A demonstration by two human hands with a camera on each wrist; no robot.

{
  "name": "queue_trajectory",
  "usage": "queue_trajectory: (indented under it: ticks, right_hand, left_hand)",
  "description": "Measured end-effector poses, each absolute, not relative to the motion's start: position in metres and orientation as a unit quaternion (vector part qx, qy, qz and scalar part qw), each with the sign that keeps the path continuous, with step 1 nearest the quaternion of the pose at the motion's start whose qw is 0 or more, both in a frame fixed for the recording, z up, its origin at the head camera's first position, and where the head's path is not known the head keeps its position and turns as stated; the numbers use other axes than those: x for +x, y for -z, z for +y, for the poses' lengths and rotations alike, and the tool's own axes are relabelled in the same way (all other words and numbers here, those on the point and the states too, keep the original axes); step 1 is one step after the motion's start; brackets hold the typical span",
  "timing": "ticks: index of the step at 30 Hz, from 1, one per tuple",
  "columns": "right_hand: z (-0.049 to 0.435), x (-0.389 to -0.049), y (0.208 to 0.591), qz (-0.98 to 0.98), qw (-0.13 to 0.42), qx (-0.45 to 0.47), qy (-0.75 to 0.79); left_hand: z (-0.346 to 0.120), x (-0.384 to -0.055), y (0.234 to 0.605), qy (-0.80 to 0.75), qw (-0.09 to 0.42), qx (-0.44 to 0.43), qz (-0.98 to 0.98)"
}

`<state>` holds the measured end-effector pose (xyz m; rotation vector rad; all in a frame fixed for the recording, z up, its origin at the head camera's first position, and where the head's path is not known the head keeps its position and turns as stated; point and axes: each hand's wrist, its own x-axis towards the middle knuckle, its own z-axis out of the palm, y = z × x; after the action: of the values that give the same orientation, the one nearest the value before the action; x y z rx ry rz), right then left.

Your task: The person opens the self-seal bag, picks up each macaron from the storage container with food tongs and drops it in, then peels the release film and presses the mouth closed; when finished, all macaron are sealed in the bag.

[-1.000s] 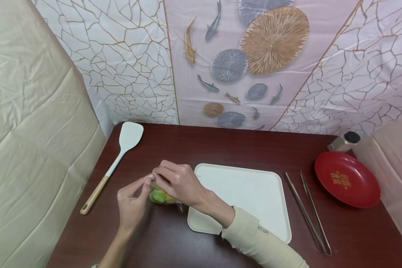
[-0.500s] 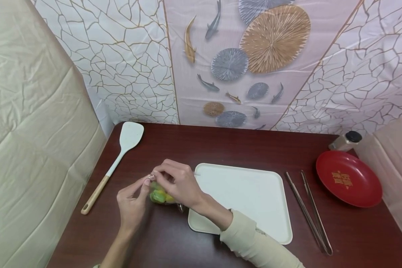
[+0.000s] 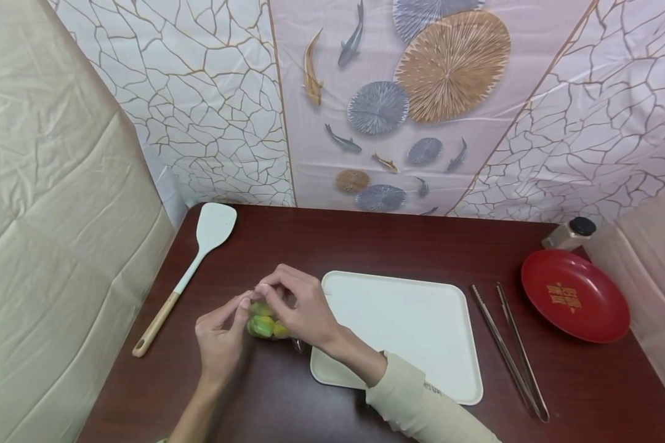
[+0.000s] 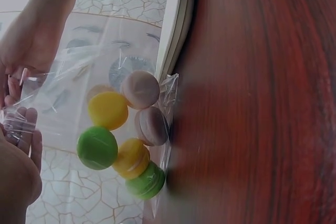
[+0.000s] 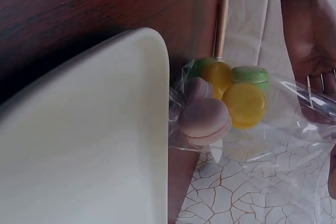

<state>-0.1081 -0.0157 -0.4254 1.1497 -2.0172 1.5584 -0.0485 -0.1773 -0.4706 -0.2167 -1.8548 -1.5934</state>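
Left hand (image 3: 220, 338) and right hand (image 3: 306, 307), fingertips together, both pinching the clear bag (image 4: 170, 90) up top, macarons (image 4: 107, 110) inside, right beside the white tray (image 3: 407, 332)

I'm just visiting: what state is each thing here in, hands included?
Left hand: pinching the bag's top.
Right hand: pinching it too.
Clear bag: filled partway; open or sealed, I can't tell.
Macarons: inside the bag.
Tray: lying flat, rim up.
Tongs: lying spread open.
Spatula: lying flat.
Red plate: facing up.
Jar: black lid on.
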Motion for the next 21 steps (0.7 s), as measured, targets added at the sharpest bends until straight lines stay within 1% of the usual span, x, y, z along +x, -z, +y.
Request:
queue_trajectory:
  ticks: [11, 15, 21]
  right_hand:
    - [0.0, -0.106, 0.431, -0.695, 0.168, 0.402, -0.572]
    - [0.01, -0.106, 0.432, -0.697, 0.17, 0.395, -0.574]
    - [0.023, -0.104, 0.435, -0.709, 0.163, 0.384, -0.568]
  left_hand:
    - [-0.176, -0.052, 0.468, 0.623, 0.349, -0.115, -0.69]
    - [-0.178, -0.053, 0.468, 0.636, 0.336, -0.137, -0.681]
    - [-0.179, -0.053, 0.468, 0.648, 0.314, -0.145, -0.679]
